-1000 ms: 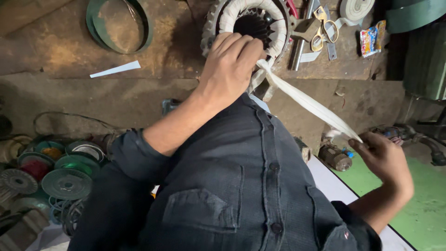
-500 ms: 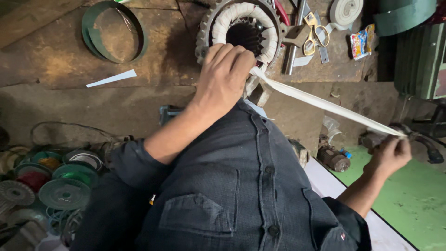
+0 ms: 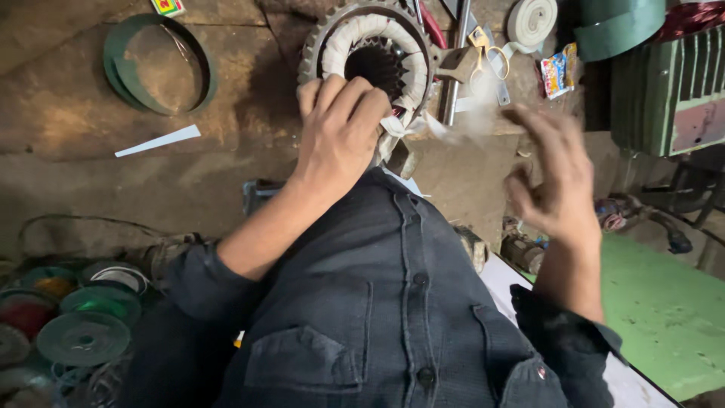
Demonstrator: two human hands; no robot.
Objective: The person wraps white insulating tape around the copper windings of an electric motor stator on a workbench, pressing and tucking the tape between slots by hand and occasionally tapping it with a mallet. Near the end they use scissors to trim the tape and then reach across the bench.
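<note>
Leaning over a worn wooden bench [image 3: 91, 174], a person in a dark button-up shirt [image 3: 393, 317] works on a round motor stator [image 3: 370, 57] whose coils are wrapped in white tape. Nearest the camera, below and to the left of the left hand [image 3: 340, 132], wire spools [image 3: 83, 332] in green and red lie heaped at the bench's edge. The left hand rests palm down on the near rim of the stator, fingers curled over the white winding and pressing on it. A strip of white tape [image 3: 445, 128] runs from under those fingers toward the right hand [image 3: 555, 177], though motion blur makes its far end hard to follow. The right hand hangs in the air to the right of the stator, well apart from the left, fingers spread and loosely bent; it is blurred, and whether it pinches the tape cannot be told. Below the right hand lies a green surface [image 3: 664, 317]. Left of the left hand, a white paper sliver [image 3: 158, 141] lies flat on the bench, and beyond it a green ring [image 3: 158, 64]. Just past the right hand sit yellow-handled scissors [image 3: 487, 53], a roll of white tape [image 3: 532, 21] and a small bright packet [image 3: 557, 69], with a green machine casing [image 3: 664, 83] farther right.
</note>
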